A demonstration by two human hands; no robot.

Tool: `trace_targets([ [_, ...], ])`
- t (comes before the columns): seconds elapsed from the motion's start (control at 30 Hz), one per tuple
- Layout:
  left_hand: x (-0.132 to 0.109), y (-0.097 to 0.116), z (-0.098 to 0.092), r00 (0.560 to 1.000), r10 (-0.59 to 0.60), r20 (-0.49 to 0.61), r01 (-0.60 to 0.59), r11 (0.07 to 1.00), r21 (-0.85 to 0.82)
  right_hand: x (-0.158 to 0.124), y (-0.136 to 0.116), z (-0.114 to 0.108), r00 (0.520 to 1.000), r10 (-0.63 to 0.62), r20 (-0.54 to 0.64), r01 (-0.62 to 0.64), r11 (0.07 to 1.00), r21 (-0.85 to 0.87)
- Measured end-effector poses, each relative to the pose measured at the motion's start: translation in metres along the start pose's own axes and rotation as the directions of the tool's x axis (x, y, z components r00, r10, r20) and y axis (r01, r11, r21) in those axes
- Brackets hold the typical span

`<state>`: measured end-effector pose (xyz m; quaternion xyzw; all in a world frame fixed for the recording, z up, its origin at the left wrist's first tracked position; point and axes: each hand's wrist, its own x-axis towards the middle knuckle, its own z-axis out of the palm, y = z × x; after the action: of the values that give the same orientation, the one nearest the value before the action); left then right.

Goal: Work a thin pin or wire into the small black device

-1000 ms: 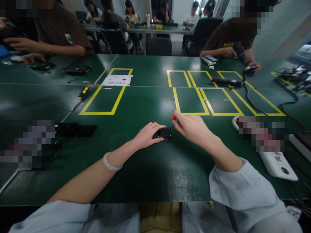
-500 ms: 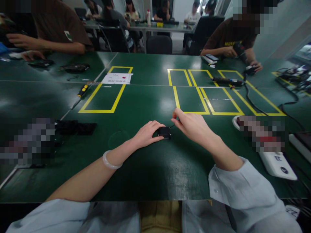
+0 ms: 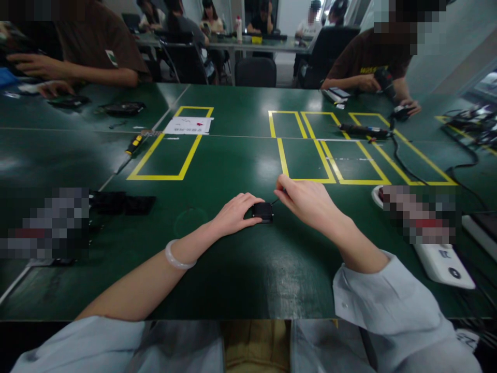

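A small black box-shaped part (image 3: pixel 263 211) lies on the green table (image 3: pixel 233 269) in front of me. My left hand (image 3: pixel 235 213) rests against its left side, fingers curled round it and holding it down. My right hand (image 3: pixel 306 203) is just right of the part, its fingers pinched on a thin dark wire or tool tip (image 3: pixel 275 201) that runs to the part's upper right corner. What exactly the pinch holds is too small to make out.
Yellow tape rectangles (image 3: pixel 306 160) mark the table beyond my hands. A white device (image 3: pixel 444 264) lies at right, black parts (image 3: pixel 124 203) at left, a yellow-handled screwdriver (image 3: pixel 134 144) further back. Other people work at the far edge, one beside a black power tool (image 3: pixel 363 130) and cables.
My hands and the black part have hardly moved; the view has shifted slightly.
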<state>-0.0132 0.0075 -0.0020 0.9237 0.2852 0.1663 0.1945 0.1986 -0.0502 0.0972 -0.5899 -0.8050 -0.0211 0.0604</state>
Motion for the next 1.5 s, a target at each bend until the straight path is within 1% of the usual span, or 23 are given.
trace_targets([
  [0.33, 0.0, -0.002, 0.001, 1.0, 0.0, 0.002, 0.0, 1.0, 0.023, -0.001, -0.001, 0.001, 0.999, -0.009, -0.046, 0.011, 0.999, 0.04],
  [0.47, 0.0, -0.002, 0.001, 1.0, -0.001, -0.006, 0.001, 1.0, 0.021, 0.001, -0.001, 0.0, 1.0, -0.001, -0.02, 0.002, 0.999, 0.049],
  [0.67, 0.0, -0.001, 0.0, 1.0, 0.003, 0.002, -0.003, 1.0, 0.01, 0.007, 0.001, 0.0, 0.999, 0.033, 0.011, -0.033, 0.999, 0.0],
  [0.97, -0.001, -0.001, 0.0, 1.0, 0.005, 0.002, -0.005, 1.0, 0.013, 0.014, 0.007, -0.001, 0.999, -0.051, 0.014, 0.05, 0.999, 0.011],
  [1.2, -0.001, -0.002, 0.0, 1.0, 0.005, -0.008, -0.005, 1.0, 0.006, 0.014, 0.006, -0.001, 0.998, -0.071, -0.003, 0.071, 0.997, 0.021],
  [1.33, -0.001, -0.001, 0.0, 1.0, 0.006, -0.009, -0.006, 1.0, 0.009, 0.013, 0.006, 0.0, 0.996, -0.091, -0.022, 0.091, 0.996, -0.005],
  [1.5, -0.001, -0.002, 0.001, 1.0, 0.004, -0.005, -0.004, 1.0, 0.016, 0.014, 0.006, 0.008, 0.992, -0.105, -0.072, 0.096, 0.988, -0.122],
])
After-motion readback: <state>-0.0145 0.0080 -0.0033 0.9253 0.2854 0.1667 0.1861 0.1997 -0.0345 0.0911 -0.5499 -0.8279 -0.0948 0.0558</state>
